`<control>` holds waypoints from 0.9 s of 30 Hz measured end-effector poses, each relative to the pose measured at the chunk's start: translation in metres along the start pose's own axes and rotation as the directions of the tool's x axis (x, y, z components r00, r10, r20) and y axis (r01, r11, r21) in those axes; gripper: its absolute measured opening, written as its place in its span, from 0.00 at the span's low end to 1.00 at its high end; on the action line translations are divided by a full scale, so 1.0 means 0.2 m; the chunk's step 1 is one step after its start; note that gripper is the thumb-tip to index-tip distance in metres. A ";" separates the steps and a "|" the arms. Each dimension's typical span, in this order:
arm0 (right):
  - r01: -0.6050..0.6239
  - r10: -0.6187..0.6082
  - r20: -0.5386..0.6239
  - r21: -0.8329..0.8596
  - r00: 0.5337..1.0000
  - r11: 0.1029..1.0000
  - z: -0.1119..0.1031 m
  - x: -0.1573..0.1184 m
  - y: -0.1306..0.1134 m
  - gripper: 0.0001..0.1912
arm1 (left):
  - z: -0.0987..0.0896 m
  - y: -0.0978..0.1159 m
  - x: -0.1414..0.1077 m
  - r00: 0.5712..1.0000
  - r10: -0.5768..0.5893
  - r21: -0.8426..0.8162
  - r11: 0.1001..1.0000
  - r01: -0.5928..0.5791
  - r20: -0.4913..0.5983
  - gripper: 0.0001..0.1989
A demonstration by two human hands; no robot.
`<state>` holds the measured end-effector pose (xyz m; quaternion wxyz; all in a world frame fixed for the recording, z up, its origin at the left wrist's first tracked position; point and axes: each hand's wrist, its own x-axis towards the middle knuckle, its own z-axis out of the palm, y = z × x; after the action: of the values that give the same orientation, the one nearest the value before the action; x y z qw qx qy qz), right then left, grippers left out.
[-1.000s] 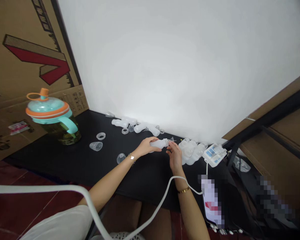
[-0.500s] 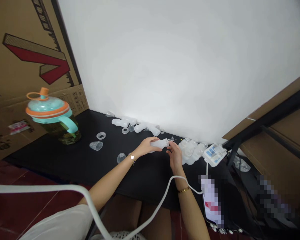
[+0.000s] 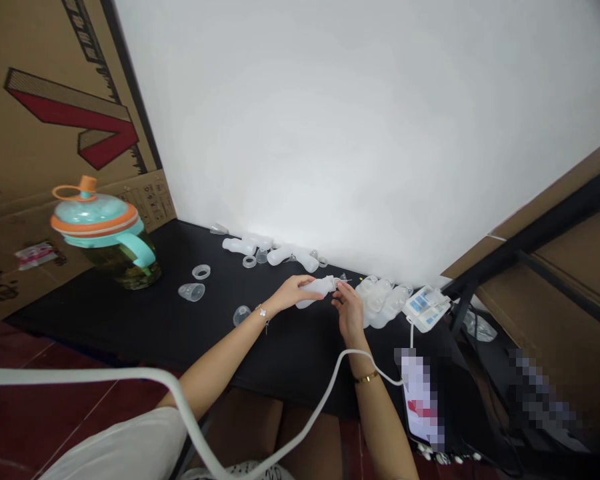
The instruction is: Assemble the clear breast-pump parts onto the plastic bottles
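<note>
My left hand (image 3: 292,293) is closed around the body of a translucent white bottle (image 3: 317,287), which lies tilted with its neck to the right. At that neck, the fingertips of my right hand (image 3: 349,305) pinch a small clear part, too small to make out fully. Several assembled bottles (image 3: 384,300) lie just right of my right hand. Along the wall beyond my hands are loose white bottles (image 3: 280,255), with rings (image 3: 249,262) among them. A clear dome cap (image 3: 241,315) rests by my left wrist; another cap (image 3: 192,292) and a ring (image 3: 201,272) lie farther left.
A large teal and orange jug (image 3: 110,233) stands at the left of the black table (image 3: 190,337). On the right are a white power strip (image 3: 427,308), a phone (image 3: 420,400) and a black frame. A white cable (image 3: 175,393) crosses in front of me.
The bottle's lower end has tipped slightly down and left, still in my left hand. Both hands stay at the bottle.
</note>
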<state>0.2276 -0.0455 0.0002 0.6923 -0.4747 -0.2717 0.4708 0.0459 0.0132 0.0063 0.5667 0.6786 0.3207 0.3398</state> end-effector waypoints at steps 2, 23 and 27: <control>0.006 -0.006 0.004 -0.007 1.000 1.000 0.00 0.00 0.00 0.15 | 0.00 0.00 0.00 1.000 0.021 0.011 1.000 -0.020 -0.006 0.28; 0.055 -0.058 -0.030 -0.073 0.998 0.996 0.00 0.00 -0.01 0.15 | 0.00 -0.01 -0.01 0.978 0.130 0.247 0.965 -0.087 -0.164 0.28; 0.068 -0.069 -0.010 -0.071 0.998 0.995 -0.01 0.00 -0.01 0.16 | 0.00 0.01 -0.01 0.982 0.119 0.233 0.969 -0.083 -0.144 0.27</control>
<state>0.2297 -0.0456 0.0010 0.6923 -0.4922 -0.3002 0.4339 0.0442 0.0115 0.0073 0.4408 0.7251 0.3659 0.3820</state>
